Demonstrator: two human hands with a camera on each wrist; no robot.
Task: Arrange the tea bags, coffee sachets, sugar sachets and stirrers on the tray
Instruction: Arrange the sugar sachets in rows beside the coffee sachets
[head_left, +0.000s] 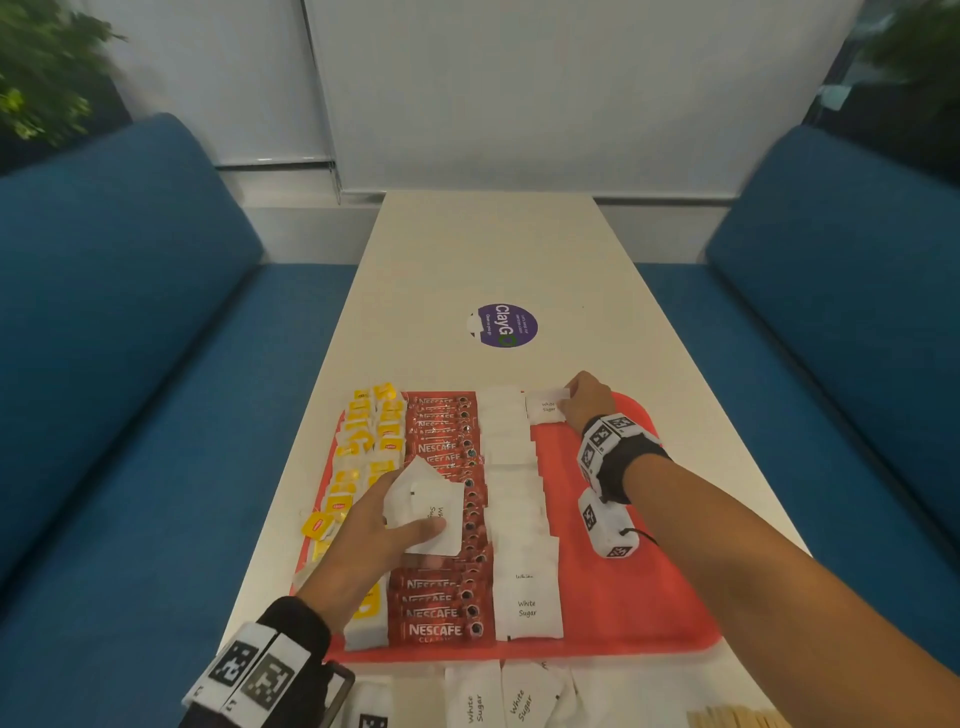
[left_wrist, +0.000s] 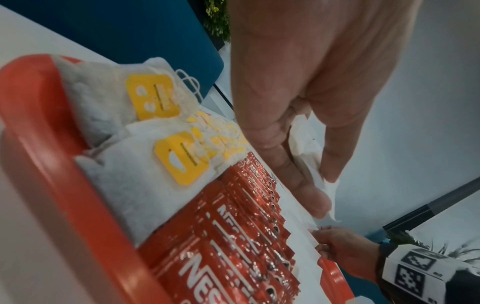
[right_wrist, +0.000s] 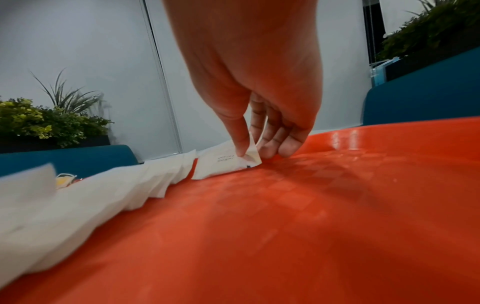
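Observation:
A red tray (head_left: 649, 587) lies on the white table. It carries a column of yellow-tagged tea bags (head_left: 371, 441), a column of red coffee sachets (head_left: 447, 519) and a column of white sugar sachets (head_left: 514, 499). My left hand (head_left: 374, 525) holds a small stack of sugar sachets (head_left: 431, 504) above the coffee column; the same stack (left_wrist: 309, 156) shows in the left wrist view. My right hand (head_left: 584, 402) pinches one sugar sachet (head_left: 546, 407) at the tray's far edge, starting a second white column. In the right wrist view the thumb and fingers hold that sachet's (right_wrist: 226, 164) corner against the tray (right_wrist: 285, 226).
More sugar sachets (head_left: 498, 699) lie on the table in front of the tray, with wooden stirrers (head_left: 737, 719) at the bottom right. A purple sticker (head_left: 505, 326) sits mid-table. Blue sofas (head_left: 130, 364) flank both sides. The tray's right half is bare.

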